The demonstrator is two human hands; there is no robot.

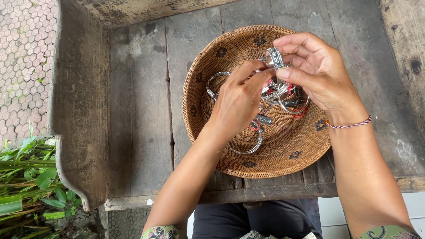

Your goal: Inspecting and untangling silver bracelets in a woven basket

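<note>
A round woven basket [305, 150] with dark flower marks sits on a worn wooden bench. Inside lie several silver bangles [245, 148] with small dark tags on red strings. My right hand [316, 73] pinches a wide patterned silver cuff [275, 57] between thumb and fingers above the basket. My left hand [237, 99] reaches in from below, and its fingertips touch the same cuff and the cluster of bangles under it. A red-and-white thread bracelet [349, 125] circles my right wrist.
The bench has grey cracked planks [139, 110] and a raised curved armrest [79, 106] on the left. Beyond it is hexagonal paving [24, 53] and green plants [26, 181]. My dark-clothed lap [256, 219] shows below the bench edge.
</note>
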